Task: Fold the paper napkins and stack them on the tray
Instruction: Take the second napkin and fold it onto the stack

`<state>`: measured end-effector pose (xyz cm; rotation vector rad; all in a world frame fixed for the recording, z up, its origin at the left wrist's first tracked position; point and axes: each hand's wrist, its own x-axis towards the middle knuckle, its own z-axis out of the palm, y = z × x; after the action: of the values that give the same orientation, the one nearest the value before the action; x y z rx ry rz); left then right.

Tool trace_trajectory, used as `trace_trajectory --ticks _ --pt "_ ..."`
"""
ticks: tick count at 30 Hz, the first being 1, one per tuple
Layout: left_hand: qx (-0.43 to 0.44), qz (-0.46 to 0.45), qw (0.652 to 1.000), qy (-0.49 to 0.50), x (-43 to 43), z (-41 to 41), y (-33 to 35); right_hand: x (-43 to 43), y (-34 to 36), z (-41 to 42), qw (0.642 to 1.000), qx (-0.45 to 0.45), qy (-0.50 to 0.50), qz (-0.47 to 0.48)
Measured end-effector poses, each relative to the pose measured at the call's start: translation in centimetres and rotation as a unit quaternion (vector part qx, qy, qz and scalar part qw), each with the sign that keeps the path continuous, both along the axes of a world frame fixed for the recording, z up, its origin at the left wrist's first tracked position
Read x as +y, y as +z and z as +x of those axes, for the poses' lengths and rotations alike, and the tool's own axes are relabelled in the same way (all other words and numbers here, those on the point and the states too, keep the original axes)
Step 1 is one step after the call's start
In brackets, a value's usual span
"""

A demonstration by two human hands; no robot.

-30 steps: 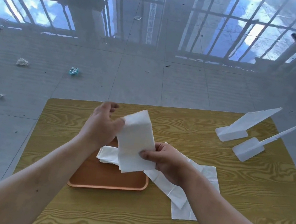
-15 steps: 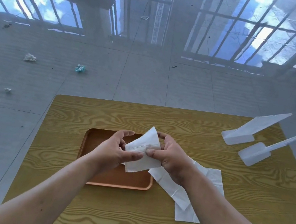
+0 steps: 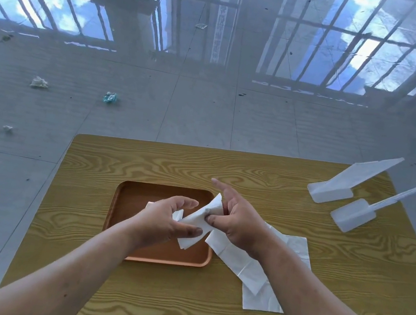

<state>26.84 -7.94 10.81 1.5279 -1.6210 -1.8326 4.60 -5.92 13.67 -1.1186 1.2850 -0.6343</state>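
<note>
A person's two bare forearms reach forward over a yellow wood-grain counter (image 3: 253, 175). Between the hands, a white paper napkin (image 3: 198, 222), already folded into a narrow band, is held in the air just above a rectangular orange-brown tray (image 3: 124, 198). The left hand (image 3: 164, 222) pinches the lower end of the band between thumb and curled fingers (image 3: 188, 203). The right hand (image 3: 237, 223) pinches the upper part with thumb and middle fingers, while its forefinger points out straight and free.

A small piece of white folded napkin (image 3: 178, 214) shows on the tray behind the left hand; how many lie there cannot be told. More unfolded white napkins (image 3: 282, 250) lie flat on the counter, just beside the tray's right edge and partly under the right wrist. Two white plastic sign stands (image 3: 347, 184) sit well apart at the far right.

To fold well here, the edges probably need lining up before the crease is pressed. Thin paper tears and skews easily, so a light, even pinch would suit. Then lay it squarely on the piece already in the tray.
</note>
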Motion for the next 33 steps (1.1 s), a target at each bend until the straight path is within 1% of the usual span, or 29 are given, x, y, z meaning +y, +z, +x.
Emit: trace_trajectory --ticks 2,6,9,12,15,18,19,20,21,22,23,24,27,30,33 --pt "0.002 0.006 1.000 0.009 0.1 -0.4 0.1 -0.1 0.0 -0.1 1.000 0.003 0.006 -0.007" --pt "-0.054 -0.038 0.998 0.007 0.3 -1.0 0.1 -0.2 0.0 -0.3 1.000 0.009 0.010 -0.018" --pt "-0.073 -0.072 0.995 -0.001 0.3 -1.1 0.3 -0.3 0.1 -0.5 0.999 0.036 0.013 -0.021" --pt "-0.084 -0.111 0.990 0.006 0.2 -1.0 0.4 -0.4 0.1 -0.5 0.996 0.084 -0.001 -0.036" --pt "-0.053 -0.120 0.991 0.025 -0.1 -0.8 0.9 -0.5 -0.4 -0.5 0.988 0.143 -0.015 -0.049" --pt "0.041 -0.068 0.993 0.092 -0.6 -0.7 1.8 -0.8 -0.4 -0.6 0.984 0.168 -0.027 -0.048" --pt "0.078 -0.040 0.989 0.121 -0.7 -0.5 2.0 -0.9 -0.3 -0.7 0.988 0.143 -0.039 -0.034" --pt "0.111 -0.011 0.984 0.141 -0.8 -0.4 2.2 -0.9 -0.2 -0.8 0.995 0.084 -0.057 -0.006" --pt "0.134 0.014 0.979 0.150 -0.9 -0.2 2.2 -0.9 -0.1 -0.8 0.996 0.002 -0.078 0.029" --pt "0.146 0.034 0.977 0.149 -1.0 -0.2 2.2 -0.8 0.0 -0.7 0.990 -0.080 -0.100 0.064" --pt "0.147 0.045 0.977 0.146 -0.9 -0.2 2.1 -0.9 0.0 -0.6 0.978 -0.143 -0.122 0.089" --pt "0.142 0.052 0.978 0.147 -0.8 -0.2 2.0 -0.9 -0.2 -0.4 0.969 -0.175 -0.141 0.100" --pt "0.141 0.064 0.971 0.184 -0.6 -0.1 1.7 -1.0 -0.5 0.3 0.962 -0.193 -0.158 0.115" --pt "0.162 0.072 0.959 0.221 -0.7 0.1 1.7 -0.8 -0.8 0.8 0.968 -0.171 -0.117 0.140" --pt "0.185 0.090 0.952 0.227 -1.1 0.6 1.7 -0.6 -1.4 1.2 0.968 -0.161 -0.097 0.166"
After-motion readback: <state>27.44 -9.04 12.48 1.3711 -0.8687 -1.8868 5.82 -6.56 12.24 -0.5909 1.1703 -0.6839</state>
